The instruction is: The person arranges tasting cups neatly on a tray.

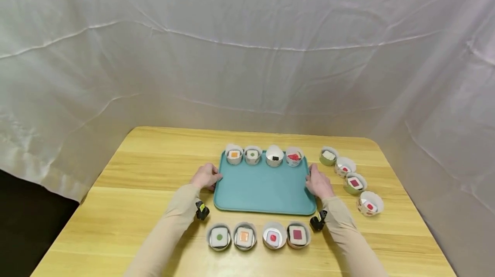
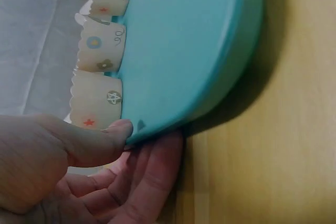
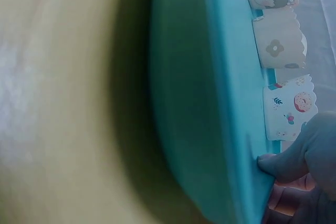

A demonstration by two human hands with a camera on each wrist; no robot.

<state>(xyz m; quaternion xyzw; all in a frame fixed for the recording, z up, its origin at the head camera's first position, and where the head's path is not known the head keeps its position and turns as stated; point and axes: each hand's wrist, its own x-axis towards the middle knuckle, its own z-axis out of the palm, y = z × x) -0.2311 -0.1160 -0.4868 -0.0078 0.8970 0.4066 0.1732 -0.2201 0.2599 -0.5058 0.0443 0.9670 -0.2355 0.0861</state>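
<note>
A teal rectangular tray [image 1: 263, 187] lies between both hands, with several paper cups [image 1: 253, 156] in a row along its far edge. Each of these cups holds a small piece, such as a white square with an orange top [image 1: 234, 154]. My left hand [image 1: 206, 177] grips the tray's left rim, thumb [image 2: 113, 140] on top and fingers [image 2: 152, 177] underneath, as the left wrist view shows. On the opposite rim my right hand [image 1: 319, 182] pinches the tray, thumb [image 3: 278, 166] above. A dark shadow runs below the tray's edge in both wrist views.
In front of the tray stands a row of several paper cups [image 1: 244, 236] with square pieces inside. More cups [image 1: 370, 204] form a slanting line on the right of the wooden table [image 1: 147, 169]. Pale cloth [image 1: 247, 75] hangs behind and at the sides.
</note>
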